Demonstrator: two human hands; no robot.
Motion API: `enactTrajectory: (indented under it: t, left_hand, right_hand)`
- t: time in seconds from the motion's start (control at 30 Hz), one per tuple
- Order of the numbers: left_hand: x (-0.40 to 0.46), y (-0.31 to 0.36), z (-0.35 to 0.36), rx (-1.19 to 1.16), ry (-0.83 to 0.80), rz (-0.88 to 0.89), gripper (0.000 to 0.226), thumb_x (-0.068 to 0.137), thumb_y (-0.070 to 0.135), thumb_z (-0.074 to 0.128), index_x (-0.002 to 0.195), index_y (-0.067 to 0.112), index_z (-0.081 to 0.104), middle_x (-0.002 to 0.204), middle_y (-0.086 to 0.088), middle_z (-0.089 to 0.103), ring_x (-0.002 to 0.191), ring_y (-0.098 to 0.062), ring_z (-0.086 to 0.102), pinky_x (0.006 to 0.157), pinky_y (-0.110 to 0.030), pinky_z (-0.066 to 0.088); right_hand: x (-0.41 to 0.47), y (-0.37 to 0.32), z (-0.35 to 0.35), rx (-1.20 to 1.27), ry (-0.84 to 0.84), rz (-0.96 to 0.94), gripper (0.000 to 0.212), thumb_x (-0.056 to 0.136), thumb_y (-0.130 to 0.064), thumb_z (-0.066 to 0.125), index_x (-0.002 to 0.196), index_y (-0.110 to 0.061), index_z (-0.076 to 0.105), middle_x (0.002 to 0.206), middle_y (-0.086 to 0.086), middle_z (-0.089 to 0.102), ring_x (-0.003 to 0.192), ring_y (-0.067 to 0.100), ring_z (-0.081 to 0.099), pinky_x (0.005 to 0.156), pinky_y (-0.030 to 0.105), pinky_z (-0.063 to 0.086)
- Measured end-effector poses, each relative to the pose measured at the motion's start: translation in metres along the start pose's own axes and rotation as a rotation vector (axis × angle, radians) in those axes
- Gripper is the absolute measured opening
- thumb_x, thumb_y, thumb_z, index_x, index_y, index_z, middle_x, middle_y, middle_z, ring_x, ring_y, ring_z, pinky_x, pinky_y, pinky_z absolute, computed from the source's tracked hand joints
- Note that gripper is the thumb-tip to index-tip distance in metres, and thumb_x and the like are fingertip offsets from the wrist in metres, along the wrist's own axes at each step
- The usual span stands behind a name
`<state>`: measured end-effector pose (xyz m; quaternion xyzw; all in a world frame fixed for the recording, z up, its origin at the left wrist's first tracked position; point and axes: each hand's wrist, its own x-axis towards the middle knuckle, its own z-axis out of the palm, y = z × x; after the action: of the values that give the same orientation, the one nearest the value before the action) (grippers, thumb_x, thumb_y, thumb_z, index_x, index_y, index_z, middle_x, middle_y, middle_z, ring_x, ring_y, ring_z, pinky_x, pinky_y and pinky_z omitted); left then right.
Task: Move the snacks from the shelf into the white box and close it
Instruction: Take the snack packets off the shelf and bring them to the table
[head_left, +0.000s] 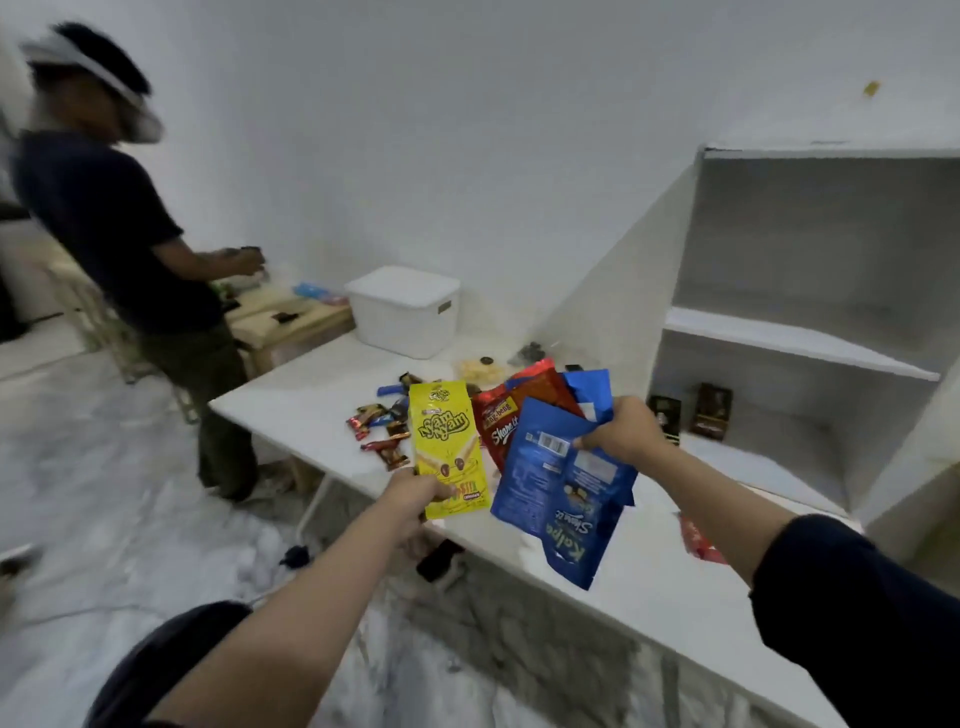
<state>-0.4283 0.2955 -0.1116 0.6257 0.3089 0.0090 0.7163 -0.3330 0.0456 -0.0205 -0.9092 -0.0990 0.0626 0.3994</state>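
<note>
Fingers of the left hand (415, 491) pinched on the lower edge of a yellow foil snack pouch (449, 447) printed "Nyam Nyam", pouch held upright above the near edge of the white worktop (649, 566). Fingers of the right hand (626, 428) clamped around the tops of a bunch of pouches: a large blue foil pouch (563, 491) hanging upside down with its printing inverted, a red foil pouch (519, 410) behind it and partly covered, and a second blue pouch (589, 389) showing above the knuckles. Both forearms bare, dark sleeves at the frame's lower edge.

On the worktop beyond the held pouches, a scatter of small wrapped candy bars (382, 428) in red, brown and blue, plus a pale clear packet (480, 370) farther back. At the far end of the worktop, well apart from both hands, a white rectangular plastic box (402, 312) with its lid on. To the right, a white open shelf unit (800, 338) standing on the worktop; on its lowest level, two small dark cartons (711, 411) standing upright just beyond the right hand. A red wrapper (698, 540) lying on the worktop beneath the right forearm.

At left, blurred, a second person (114, 249) in a dark shirt standing at a light wooden table (296, 322).
</note>
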Motion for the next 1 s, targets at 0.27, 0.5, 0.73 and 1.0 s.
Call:
enactTrajectory:
  t: [0.27, 0.5, 0.73, 1.0]
  left_hand:
    - [-0.023, -0.066, -0.216, -0.065, 0.289, -0.092, 0.029, 0.081, -0.018, 0.048, 0.104, -0.003, 0.060, 0.094, -0.014, 0.067, 0.096, -0.035, 0.063, 0.094, -0.051, 0.049]
    - [-0.036, -0.137, -0.350, -0.231, 0.523, -0.252, 0.034, 0.079, -0.015, 0.059, 0.112, -0.005, 0.060, 0.106, -0.017, 0.065, 0.099, -0.037, 0.063, 0.092, -0.050, 0.050]
    - [-0.027, -0.168, -0.407, -0.340, 0.666, -0.408, 0.027, 0.080, -0.010, 0.063, 0.104, 0.002, 0.057, 0.100, -0.012, 0.058, 0.092, -0.026, 0.055, 0.076, -0.034, 0.042]
    - [0.050, -0.230, -0.460, -0.354, 0.804, -0.617, 0.039, 0.062, 0.001, 0.079, 0.097, -0.001, 0.065, 0.101, -0.018, 0.068, 0.094, -0.035, 0.066, 0.085, -0.046, 0.056]
  right_hand:
    - [-0.002, -0.135, 0.205, -0.073, -0.315, -0.153, 0.055, 0.068, -0.016, 0.084, 0.055, -0.014, 0.030, 0.051, 0.004, 0.030, 0.046, 0.018, 0.033, 0.048, 0.031, 0.026]
    - [-0.033, -0.193, 0.362, -0.051, -0.447, -0.170, 0.039, 0.069, -0.020, 0.082, 0.060, -0.016, 0.044, 0.061, 0.000, 0.050, 0.058, 0.017, 0.051, 0.048, 0.027, 0.033]
    - [-0.032, -0.205, 0.492, -0.134, -0.586, -0.174, 0.015, 0.075, -0.023, 0.074, 0.079, -0.015, 0.062, 0.073, 0.002, 0.061, 0.072, 0.023, 0.060, 0.056, 0.027, 0.042]
    - [0.001, -0.195, 0.637, -0.143, -0.732, -0.010, 0.017, 0.078, -0.023, 0.072, 0.080, -0.015, 0.057, 0.077, 0.003, 0.060, 0.072, 0.024, 0.057, 0.062, 0.028, 0.040]
